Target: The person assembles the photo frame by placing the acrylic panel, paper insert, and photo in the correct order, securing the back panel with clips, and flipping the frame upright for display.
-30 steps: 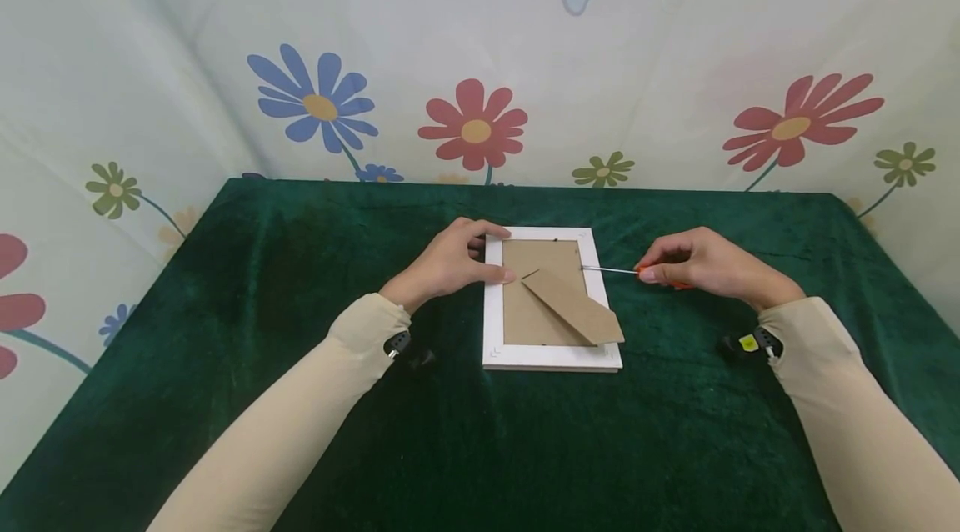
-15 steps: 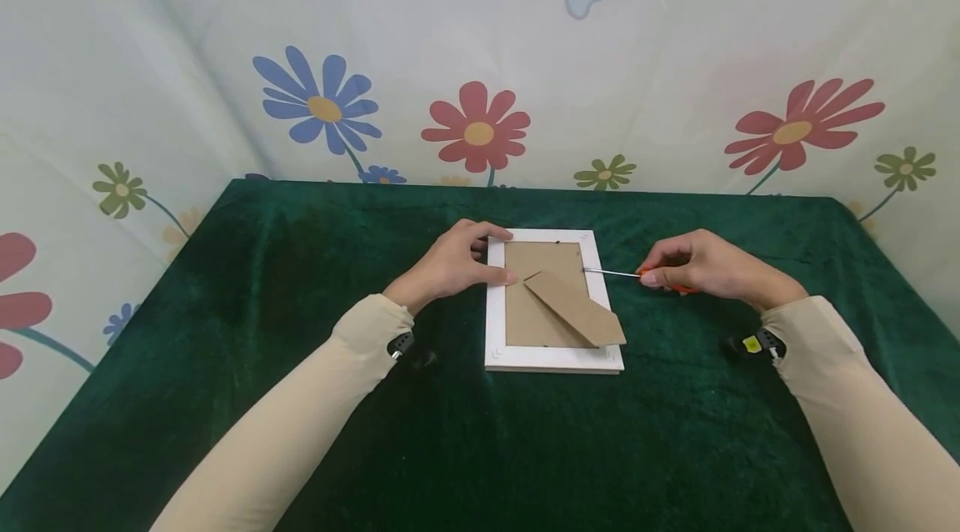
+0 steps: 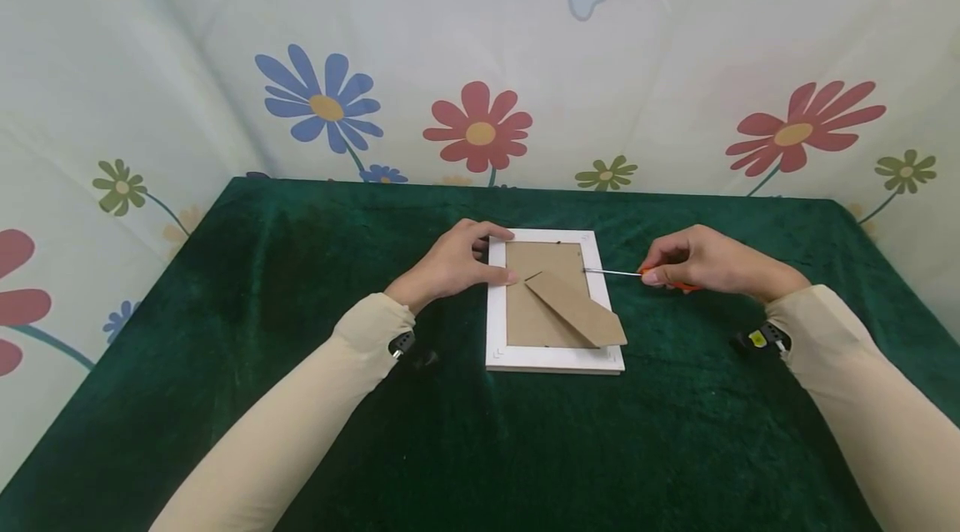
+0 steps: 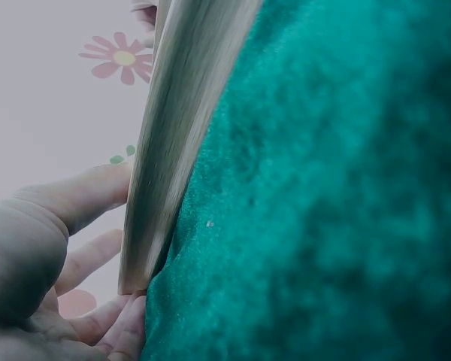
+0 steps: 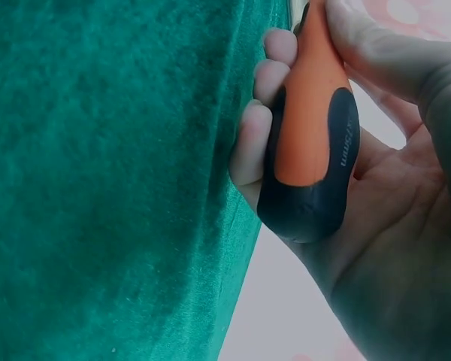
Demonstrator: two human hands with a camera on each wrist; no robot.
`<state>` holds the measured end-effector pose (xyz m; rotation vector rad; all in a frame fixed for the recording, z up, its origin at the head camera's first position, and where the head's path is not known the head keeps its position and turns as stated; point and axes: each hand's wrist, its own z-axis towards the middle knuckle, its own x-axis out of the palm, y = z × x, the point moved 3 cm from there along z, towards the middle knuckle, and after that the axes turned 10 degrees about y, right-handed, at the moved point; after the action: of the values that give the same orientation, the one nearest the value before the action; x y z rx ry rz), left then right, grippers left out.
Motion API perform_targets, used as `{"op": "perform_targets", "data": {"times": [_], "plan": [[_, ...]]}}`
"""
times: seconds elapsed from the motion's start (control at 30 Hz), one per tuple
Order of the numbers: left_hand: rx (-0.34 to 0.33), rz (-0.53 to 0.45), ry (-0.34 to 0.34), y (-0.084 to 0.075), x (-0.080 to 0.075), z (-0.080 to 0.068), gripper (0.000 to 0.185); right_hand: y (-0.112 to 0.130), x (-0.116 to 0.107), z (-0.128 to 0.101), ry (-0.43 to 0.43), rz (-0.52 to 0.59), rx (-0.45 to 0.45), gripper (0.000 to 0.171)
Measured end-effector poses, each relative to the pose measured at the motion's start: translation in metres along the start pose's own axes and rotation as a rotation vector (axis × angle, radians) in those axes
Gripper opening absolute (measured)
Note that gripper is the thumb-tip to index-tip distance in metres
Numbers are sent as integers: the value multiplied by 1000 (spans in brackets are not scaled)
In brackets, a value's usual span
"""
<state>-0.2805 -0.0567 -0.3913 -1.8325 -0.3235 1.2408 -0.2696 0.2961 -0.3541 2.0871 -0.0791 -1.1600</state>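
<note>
A white picture frame [image 3: 497, 332] lies back up on the green cloth, its brown backing board [image 3: 525, 319] showing. The brown stand leg [image 3: 573, 307] slants across the board and past the frame's lower right corner. My left hand [image 3: 448, 261] holds the frame's upper left side, thumb on the face and fingertips at the edge. In the left wrist view the frame's wooden side [image 4: 165, 150] runs up from those fingers. My right hand [image 3: 708, 265] grips a screwdriver by its orange and black handle [image 5: 308, 135]. The metal shaft [image 3: 618, 272] crosses the right border, its tip at the inner edge.
The dark green velvet cloth [image 3: 337, 432] covers the table. Behind it hangs a pale sheet [image 3: 675, 32] printed with flowers and a butterfly. Small black wrist cameras [image 3: 401, 344] are strapped to both wrists.
My right wrist and forearm have shifted slightly to the right, while the screwdriver tip stays at the frame's inner right edge. My left hand and the frame keep their place.
</note>
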Motion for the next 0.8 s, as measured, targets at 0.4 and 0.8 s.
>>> {"op": "perform_targets", "data": {"times": [0.4, 0.8], "plan": [[-6, 1, -2, 1, 1, 1, 65, 5, -2, 4, 47, -39, 12, 10], [-12, -4, -6, 2, 1, 2, 64, 17, -8, 6, 96, -85, 40, 9]]}}
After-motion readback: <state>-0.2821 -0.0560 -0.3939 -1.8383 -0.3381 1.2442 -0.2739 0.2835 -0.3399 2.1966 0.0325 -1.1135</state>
